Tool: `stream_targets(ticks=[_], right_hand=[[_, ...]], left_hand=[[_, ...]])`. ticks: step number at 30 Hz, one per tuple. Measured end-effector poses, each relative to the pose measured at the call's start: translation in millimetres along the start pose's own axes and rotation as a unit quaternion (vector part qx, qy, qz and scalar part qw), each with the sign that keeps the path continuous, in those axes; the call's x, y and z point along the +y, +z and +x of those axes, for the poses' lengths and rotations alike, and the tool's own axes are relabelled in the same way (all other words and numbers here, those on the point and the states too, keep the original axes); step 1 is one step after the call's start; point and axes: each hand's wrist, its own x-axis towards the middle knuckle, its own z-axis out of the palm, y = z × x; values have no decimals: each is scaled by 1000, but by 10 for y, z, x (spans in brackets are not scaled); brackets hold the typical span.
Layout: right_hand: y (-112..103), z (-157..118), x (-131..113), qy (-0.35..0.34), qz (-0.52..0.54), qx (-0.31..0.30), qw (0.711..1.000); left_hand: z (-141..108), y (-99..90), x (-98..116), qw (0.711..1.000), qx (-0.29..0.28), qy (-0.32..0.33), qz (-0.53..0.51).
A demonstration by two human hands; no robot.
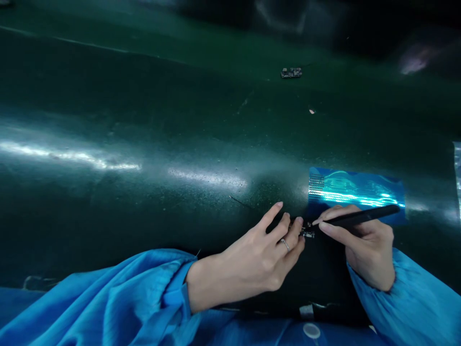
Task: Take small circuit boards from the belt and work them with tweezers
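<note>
My left hand (257, 257), with a ring on one finger, reaches in from the left. Its fingertips press on a small circuit board (309, 234), most of which they cover. A thin dark wire (239, 202) runs out to the upper left from beneath the fingers. In my right hand (370, 240) is a slim black pen-shaped tool (367, 216), pinched between thumb and fingers. Its back end points right, and its front end is at the board's right side. I cannot make out the exact tip or whether it touches the board.
A blue shiny sheet (360, 192) with rows of small dark marks lies beyond my right hand. Farther back on the dark green mat (144, 105) are another small circuit board (291, 73) and a tiny pale scrap (311, 111). Something silvery (457, 168) shows at the right edge.
</note>
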Motion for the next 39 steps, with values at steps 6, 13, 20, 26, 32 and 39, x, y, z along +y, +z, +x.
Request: stream_targets(ticks=[6, 13, 20, 26, 32, 39], right_hand=[[1, 5, -10, 3, 4, -17, 1000], [-2, 3, 20, -13, 8, -17, 1000], [-3, 0, 14, -14, 3, -23, 1000], [0, 12, 15, -3, 8, -14, 1000], [1, 18, 11, -1, 6, -13, 1000], [20, 43, -12, 52, 96, 9, 994]], left_hand=[[-6, 5, 1, 1000, -2, 2, -2], [-3, -1, 6, 1000, -5, 2, 4], [-11, -3, 6, 1000, -4, 4, 2], [-9, 0, 1, 1000, -1, 5, 5], [-1, 16, 1, 1000, 0, 0, 7], [-20, 4, -21, 1000, 3, 11, 7]])
